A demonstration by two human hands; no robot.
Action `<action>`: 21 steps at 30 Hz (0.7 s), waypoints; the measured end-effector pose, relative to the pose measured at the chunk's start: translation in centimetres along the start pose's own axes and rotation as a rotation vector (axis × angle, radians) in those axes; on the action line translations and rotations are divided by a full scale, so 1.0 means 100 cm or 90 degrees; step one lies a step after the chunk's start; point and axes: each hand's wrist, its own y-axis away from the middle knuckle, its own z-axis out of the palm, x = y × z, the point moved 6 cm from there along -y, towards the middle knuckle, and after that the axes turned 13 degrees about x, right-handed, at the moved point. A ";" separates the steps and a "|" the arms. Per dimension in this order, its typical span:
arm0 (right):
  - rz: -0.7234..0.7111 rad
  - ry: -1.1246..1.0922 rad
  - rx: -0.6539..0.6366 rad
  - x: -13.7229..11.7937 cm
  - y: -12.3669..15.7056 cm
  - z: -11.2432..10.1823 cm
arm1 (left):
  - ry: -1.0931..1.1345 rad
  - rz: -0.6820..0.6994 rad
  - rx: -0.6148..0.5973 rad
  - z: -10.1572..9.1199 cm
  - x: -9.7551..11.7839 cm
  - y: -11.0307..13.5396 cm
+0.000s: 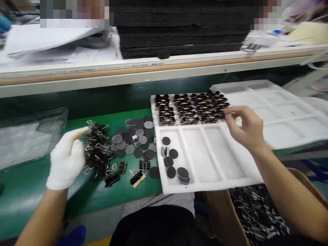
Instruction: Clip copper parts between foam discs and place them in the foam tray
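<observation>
Shelf-edge print (157, 64) unreadable; left hand (66, 159) half-open against clips (98, 147); right hand (244, 128) curled, grip unclear

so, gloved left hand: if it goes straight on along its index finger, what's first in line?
The pile of black binder clips, likely its far end; the left hand's index fingertip is right by it, contact unclear.

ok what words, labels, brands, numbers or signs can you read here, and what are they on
No text can be read with certainty.
White shelf edge: small dark print, too small and blurred to read.
Papers on the shelf, at the left: no writing that I can make out.
Clips, discs and white tray: no lettering that I can make out.
</observation>
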 end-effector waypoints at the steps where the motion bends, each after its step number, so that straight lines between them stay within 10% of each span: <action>1: -0.151 -0.059 -0.121 -0.037 0.016 0.012 | 0.004 0.014 0.019 0.000 -0.005 -0.002; 5: -0.500 -0.189 -0.455 -0.125 0.086 0.039 | -0.065 -0.001 -0.041 0.012 -0.050 -0.024; 10: -0.537 -0.267 -0.529 -0.143 0.112 0.077 | -0.068 -0.254 -0.274 0.048 -0.115 -0.043; 15: -0.432 -0.331 -0.565 -0.135 0.112 0.082 | 0.072 -0.232 -0.494 0.080 -0.095 -0.024; 21: -0.337 -0.314 -0.628 -0.127 0.121 0.074 | 0.181 -0.162 -0.563 0.086 -0.066 -0.012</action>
